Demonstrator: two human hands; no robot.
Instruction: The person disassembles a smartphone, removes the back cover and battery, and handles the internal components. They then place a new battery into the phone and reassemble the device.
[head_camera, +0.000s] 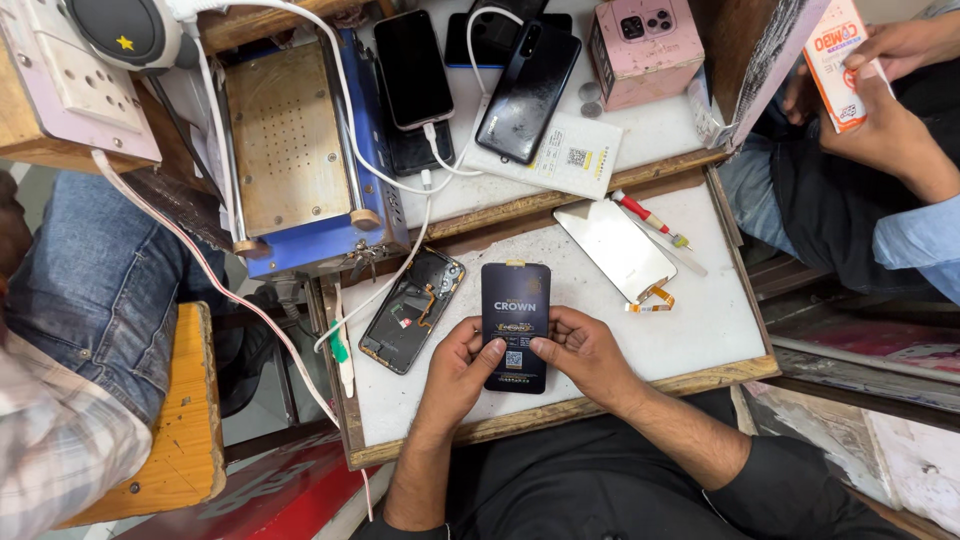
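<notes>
Both of my hands hold a flat dark blue packet (516, 318) with gold print, upright over the white worktop (700, 330). My left hand (462, 362) grips its lower left edge, thumb on the face. My right hand (580, 352) grips the lower right edge, thumb also on the face. Left of the packet lies an opened phone body (412, 310) with its insides showing. To the right lies a detached white phone screen (615, 246) with an orange flex cable.
A red-handled screwdriver (648, 219) lies by the screen. A blue heating plate machine (300, 150) stands at the back left with white cables. Phones (412, 66), a white box and a pink phone box (645, 48) sit behind. Another person's hands (885, 100) hold a packet at right; someone in jeans sits at left.
</notes>
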